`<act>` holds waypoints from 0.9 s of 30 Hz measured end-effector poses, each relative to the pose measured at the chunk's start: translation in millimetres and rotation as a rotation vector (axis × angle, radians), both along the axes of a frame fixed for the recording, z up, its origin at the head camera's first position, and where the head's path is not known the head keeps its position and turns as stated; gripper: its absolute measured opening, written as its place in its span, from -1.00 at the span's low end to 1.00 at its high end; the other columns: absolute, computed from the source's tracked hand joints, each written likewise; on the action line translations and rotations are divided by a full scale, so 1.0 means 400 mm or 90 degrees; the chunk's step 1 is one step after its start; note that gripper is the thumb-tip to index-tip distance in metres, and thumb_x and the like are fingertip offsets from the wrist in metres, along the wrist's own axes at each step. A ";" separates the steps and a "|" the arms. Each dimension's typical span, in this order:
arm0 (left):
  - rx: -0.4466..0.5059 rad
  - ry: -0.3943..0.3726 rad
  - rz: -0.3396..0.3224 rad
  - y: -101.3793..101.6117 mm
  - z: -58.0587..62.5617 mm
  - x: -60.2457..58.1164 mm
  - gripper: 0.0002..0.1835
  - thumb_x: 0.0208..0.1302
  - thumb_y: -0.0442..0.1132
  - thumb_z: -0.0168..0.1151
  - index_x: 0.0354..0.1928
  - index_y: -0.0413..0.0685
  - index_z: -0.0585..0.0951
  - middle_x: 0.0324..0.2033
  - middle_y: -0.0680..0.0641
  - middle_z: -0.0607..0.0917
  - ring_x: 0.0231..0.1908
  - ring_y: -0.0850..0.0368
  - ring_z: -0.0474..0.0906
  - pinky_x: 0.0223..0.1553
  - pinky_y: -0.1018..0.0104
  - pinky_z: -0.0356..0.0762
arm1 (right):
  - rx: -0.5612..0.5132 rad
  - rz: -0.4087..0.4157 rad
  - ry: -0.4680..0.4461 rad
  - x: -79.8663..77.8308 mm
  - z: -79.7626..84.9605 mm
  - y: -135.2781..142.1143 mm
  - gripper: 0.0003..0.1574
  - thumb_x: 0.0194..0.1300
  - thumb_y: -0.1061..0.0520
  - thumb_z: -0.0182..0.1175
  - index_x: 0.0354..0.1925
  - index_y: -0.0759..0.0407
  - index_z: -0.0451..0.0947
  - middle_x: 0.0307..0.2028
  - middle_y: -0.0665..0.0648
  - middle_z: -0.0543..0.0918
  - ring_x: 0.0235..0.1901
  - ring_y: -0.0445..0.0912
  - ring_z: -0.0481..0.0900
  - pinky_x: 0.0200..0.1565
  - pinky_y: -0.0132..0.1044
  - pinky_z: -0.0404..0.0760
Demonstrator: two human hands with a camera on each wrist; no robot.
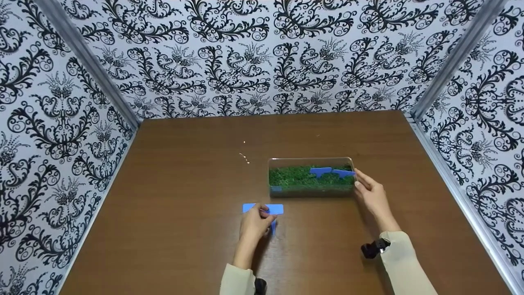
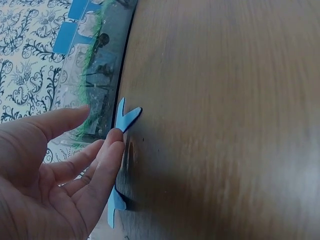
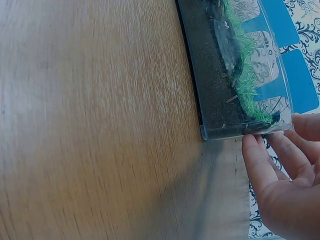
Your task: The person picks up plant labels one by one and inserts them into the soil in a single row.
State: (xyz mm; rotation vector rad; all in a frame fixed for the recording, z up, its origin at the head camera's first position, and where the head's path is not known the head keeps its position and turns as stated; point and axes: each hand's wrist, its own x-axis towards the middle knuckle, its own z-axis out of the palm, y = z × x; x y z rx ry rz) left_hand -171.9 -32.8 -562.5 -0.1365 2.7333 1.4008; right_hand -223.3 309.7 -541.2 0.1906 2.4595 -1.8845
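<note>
Pale sleeves (image 1: 407, 262) sit closest to me in the head view, each with a black wrist device (image 1: 370, 250) by it, and beyond them both hands are at work on the brown table (image 1: 184, 184). I have the left hand (image 1: 254, 223) over a loose blue tag (image 1: 275, 209), which is near the front left corner of the clear box (image 1: 311, 193); its fingers reach the tag, but its thumb stands apart, so I read no pinch. I have the right hand (image 1: 371, 196) at the box's right end, fingers extended against the wall and curled round nothing. Two more blue tags (image 1: 321, 171) stand in the green grass (image 1: 290, 177) inside, towards that end. My judgement is that the step in hand is getting hold of the loose tag while the box is steadied. The next move, as I see it, calls for bringing the thumb in against the fingers for a sure grip, with the right hand's touch staying light so the box does not slide. Only the head view gives me the loose tag's broad face and narrow stem; from the left wrist I get just its ends, though that view alone makes the thumb's gap plain. Through the wall, the right wrist view shows the deep dark layer (image 3: 212, 95) under the grass and the tags' stems, which I can barely make out from above.
</note>
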 end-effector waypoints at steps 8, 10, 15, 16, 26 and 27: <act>-0.036 -0.015 -0.002 0.002 -0.002 -0.004 -0.75 0.15 -0.15 0.46 -0.26 -0.12 0.62 -0.48 0.02 0.70 -0.59 0.25 0.53 -0.56 0.40 0.50 | 0.010 -0.002 0.005 -0.001 0.001 -0.004 -0.39 0.55 0.28 -0.08 0.49 0.23 0.17 0.44 0.35 0.26 0.42 0.14 0.27 0.24 -0.19 0.46; -0.045 -0.013 -0.001 0.002 -0.004 -0.004 -0.75 0.14 -0.14 0.46 -0.29 -0.11 0.62 -0.49 0.04 0.68 -0.58 0.25 0.52 -0.54 0.39 0.50 | 0.009 -0.002 0.003 0.000 0.002 -0.004 -0.39 0.55 0.27 -0.08 0.49 0.22 0.18 0.44 0.34 0.26 0.42 0.13 0.27 0.24 -0.19 0.46; -0.050 -0.021 0.002 0.003 -0.007 -0.005 -0.75 0.12 -0.14 0.47 -0.33 -0.11 0.61 -0.53 0.05 0.63 -0.61 0.26 0.48 -0.55 0.39 0.46 | 0.008 -0.003 -0.006 0.002 0.006 -0.003 -0.40 0.56 0.26 -0.10 0.50 0.21 0.17 0.45 0.33 0.25 0.43 0.11 0.26 0.25 -0.24 0.47; -0.050 -0.023 0.003 0.003 -0.007 -0.006 -0.75 0.12 -0.14 0.47 -0.33 -0.11 0.61 -0.54 0.05 0.63 -0.63 0.26 0.47 -0.56 0.40 0.44 | 0.007 -0.003 -0.007 0.002 0.006 -0.003 -0.40 0.56 0.25 -0.10 0.50 0.21 0.17 0.45 0.33 0.24 0.43 0.11 0.26 0.24 -0.27 0.48; -0.051 -0.050 0.012 0.010 -0.002 -0.005 -0.75 0.12 -0.15 0.48 -0.40 -0.07 0.57 -0.61 0.09 0.65 -0.71 0.30 0.48 -0.64 0.45 0.40 | -0.009 -0.015 -0.013 0.000 0.010 -0.006 -0.39 0.55 0.28 -0.10 0.50 0.23 0.16 0.45 0.36 0.24 0.43 0.15 0.26 -0.01 -0.67 0.52; -0.060 -0.047 0.013 0.011 -0.001 -0.005 -0.75 0.11 -0.15 0.49 -0.41 -0.06 0.57 -0.61 0.10 0.65 -0.71 0.30 0.48 -0.63 0.44 0.40 | -0.009 -0.015 -0.013 0.000 0.010 -0.006 -0.39 0.55 0.29 -0.10 0.50 0.23 0.16 0.45 0.35 0.24 0.43 0.15 0.26 -0.02 -0.67 0.51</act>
